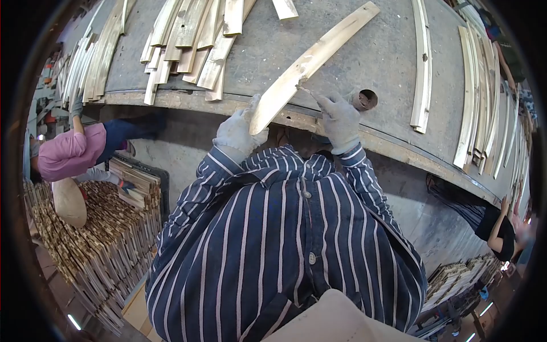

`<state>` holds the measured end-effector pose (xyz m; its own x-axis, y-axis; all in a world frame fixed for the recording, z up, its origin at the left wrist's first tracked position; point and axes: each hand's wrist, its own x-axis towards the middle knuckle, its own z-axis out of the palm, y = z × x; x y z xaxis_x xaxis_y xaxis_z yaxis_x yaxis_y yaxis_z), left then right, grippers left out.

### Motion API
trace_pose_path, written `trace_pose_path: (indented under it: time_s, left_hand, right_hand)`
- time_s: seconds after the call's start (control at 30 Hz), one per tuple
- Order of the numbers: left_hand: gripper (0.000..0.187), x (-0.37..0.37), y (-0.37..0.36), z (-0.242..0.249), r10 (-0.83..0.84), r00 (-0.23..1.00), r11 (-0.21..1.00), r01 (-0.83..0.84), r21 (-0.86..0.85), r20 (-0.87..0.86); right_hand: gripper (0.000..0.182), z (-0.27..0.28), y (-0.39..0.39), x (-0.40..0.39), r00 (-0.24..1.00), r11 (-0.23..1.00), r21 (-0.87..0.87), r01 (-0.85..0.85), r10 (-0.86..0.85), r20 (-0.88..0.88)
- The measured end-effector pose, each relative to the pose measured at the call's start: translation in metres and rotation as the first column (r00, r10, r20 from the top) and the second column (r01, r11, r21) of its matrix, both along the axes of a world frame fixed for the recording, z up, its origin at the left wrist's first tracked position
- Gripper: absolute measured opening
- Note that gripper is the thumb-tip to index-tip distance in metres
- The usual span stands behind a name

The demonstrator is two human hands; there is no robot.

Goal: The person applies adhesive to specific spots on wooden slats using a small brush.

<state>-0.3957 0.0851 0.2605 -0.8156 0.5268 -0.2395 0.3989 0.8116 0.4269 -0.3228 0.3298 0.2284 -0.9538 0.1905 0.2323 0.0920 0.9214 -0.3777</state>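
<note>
My left hand (239, 128), in a pale glove, is closed around the lower end of a long, slightly curved wooden slat (307, 65). The slat slants up and away over the table edge, and a damaged, darker patch shows on its side near the middle. My right hand (340, 119), gloved too, is closed, with a thin, small item reaching from its fingers to that patch; I cannot make out its kind. Right beside this hand is a short brown cylinder (364, 100) with a dark brown round end.
The grey worktable (364, 51) has a worn front edge. Slats (194, 40) lie heaped at its back left, a pair (422, 68) to the right, more (476, 97) beyond. A person in pink (71, 149) is by stacked slats (102, 228) at left; another person (501, 231) is at right.
</note>
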Motion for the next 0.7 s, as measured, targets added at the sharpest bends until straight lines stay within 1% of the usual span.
trace_pose_path:
  time_s: [0.03,0.07,0.1,0.13,0.2,0.23,0.27,0.3,0.33,0.37,0.4,0.43,0.47,0.5,0.53,0.57,0.6,0.63,0.67,0.7]
  left_hand:
    - [0.083,-0.001,0.001,0.001,0.0,1.0,1.0,0.0,0.0,-0.001]
    - [0.082,-0.002,0.002,0.002,0.021,0.999,1.0,-0.021,-0.009,0.049]
    - [0.081,-0.004,0.003,0.005,0.043,0.994,0.999,-0.042,-0.02,0.098]
    - [0.081,-0.006,0.004,0.01,0.046,0.994,0.999,-0.044,-0.021,0.097]
    - [0.08,-0.01,0.005,0.02,0.108,0.941,0.993,-0.117,0.009,0.321]
    - [0.08,-0.012,0.004,0.017,0.108,0.941,0.993,-0.117,0.01,0.32]
    - [0.08,-0.012,0.001,0.012,0.094,0.936,0.991,-0.122,0.062,0.34]
    - [0.079,-0.013,-0.003,0.006,0.078,0.93,0.986,-0.127,0.112,0.36]
    - [0.079,-0.013,-0.005,0.0,0.08,0.93,0.986,-0.128,0.111,0.359]
    - [0.076,-0.012,-0.007,-0.008,0.006,0.902,0.944,-0.148,0.294,0.432]
    - [0.073,-0.012,-0.006,-0.007,-0.08,0.87,0.868,-0.18,0.464,0.487]
    - [0.073,-0.012,-0.004,-0.005,-0.078,0.87,0.868,-0.181,0.463,0.487]
    - [0.071,-0.009,-0.003,-0.001,-0.087,0.797,0.836,-0.268,0.479,0.598]
    - [0.069,-0.008,0.0,0.007,-0.105,0.708,0.801,-0.357,0.481,0.698]
    - [0.069,-0.007,0.003,0.016,-0.104,0.708,0.8,-0.357,0.482,0.698]
    - [0.07,-0.007,0.005,0.027,-0.092,0.588,0.783,-0.456,0.423,0.804]
    - [0.07,-0.007,0.006,0.032,-0.084,0.451,0.763,-0.544,0.348,0.888]
    - [0.07,-0.008,0.005,0.031,-0.084,0.451,0.763,-0.545,0.349,0.888]
    - [0.072,-0.008,0.004,0.028,-0.078,0.416,0.766,-0.557,0.321,0.906]
    - [0.073,-0.008,0.002,0.025,-0.072,0.381,0.769,-0.567,0.295,0.922]
  right_hand:
    - [0.03,0.001,0.003,-0.002,0.999,0.997,-0.073,0.0,-0.002,-0.034]
    - [0.03,0.001,0.005,-0.004,0.998,0.989,-0.147,-0.003,-0.007,-0.067]
    - [0.03,-0.001,0.005,-0.006,0.998,0.989,-0.147,-0.005,-0.005,-0.067]
    - [0.029,-0.005,0.006,-0.01,0.995,0.99,-0.138,0.018,-0.031,-0.095]
    - [0.028,-0.005,0.005,-0.01,0.991,0.99,-0.133,0.045,-0.061,-0.122]
    - [0.028,-0.003,0.003,-0.008,0.995,0.989,-0.149,0.009,-0.024,-0.098]
    - [0.027,-0.002,0.003,-0.008,0.997,0.986,-0.165,-0.029,0.016,-0.076]
    - [0.027,-0.003,0.003,-0.008,0.997,0.985,-0.167,-0.03,0.018,-0.076]
    - [0.028,-0.003,0.003,-0.008,0.991,0.963,-0.27,-0.016,-0.021,-0.135]
    - [0.028,-0.004,0.003,-0.008,0.98,0.929,-0.369,-0.01,-0.065,-0.188]
    - [0.028,-0.006,0.003,-0.01,0.98,0.929,-0.369,-0.011,-0.063,-0.189]
    - [0.03,-0.01,0.002,-0.012,0.969,0.931,-0.366,0.001,-0.092,-0.23]
    - [0.032,-0.014,0.001,-0.013,0.955,0.932,-0.363,0.015,-0.121,-0.271]
    - [0.032,-0.019,-0.001,-0.012,0.955,0.932,-0.363,0.015,-0.121,-0.271]
    - [0.033,-0.025,-0.003,-0.011,0.95,0.949,-0.314,0.009,-0.106,-0.293]
    - [0.034,-0.029,-0.004,-0.01,0.945,0.964,-0.264,0.004,-0.09,-0.313]
    - [0.034,-0.028,-0.005,-0.007,0.946,0.965,-0.263,0.004,-0.089,-0.312]
    - [0.034,-0.024,-0.006,-0.001,0.957,0.979,-0.203,0.027,-0.084,-0.278]
    - [0.035,-0.021,-0.006,0.003,0.966,0.989,-0.142,0.047,-0.081,-0.244]
    - [0.035,-0.017,-0.005,0.007,0.966,0.989,-0.142,0.047,-0.081,-0.245]
